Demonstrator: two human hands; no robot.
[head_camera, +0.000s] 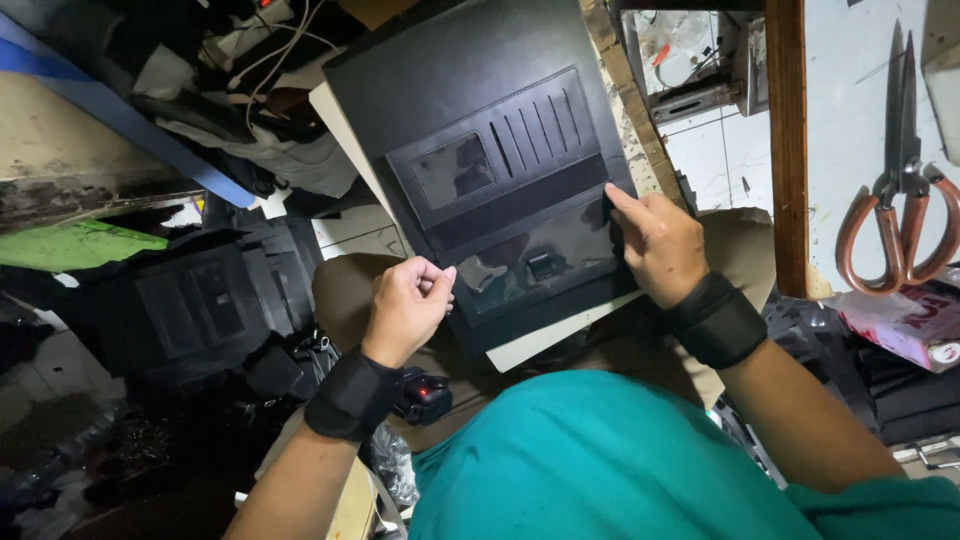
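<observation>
A large black leather-like panel with card slots and a clear window pocket lies on a pale board in front of me. My left hand pinches the lower left edge of the glossy pocket piece. My right hand presses its right edge, index finger pointing up along the panel. Both wrists wear black bands.
Large scissors with copper-coloured handles lie on the white surface at right, beyond a wooden strip. A stack of similar black panels sits at left, with cables and cloth behind. My teal shirt fills the bottom.
</observation>
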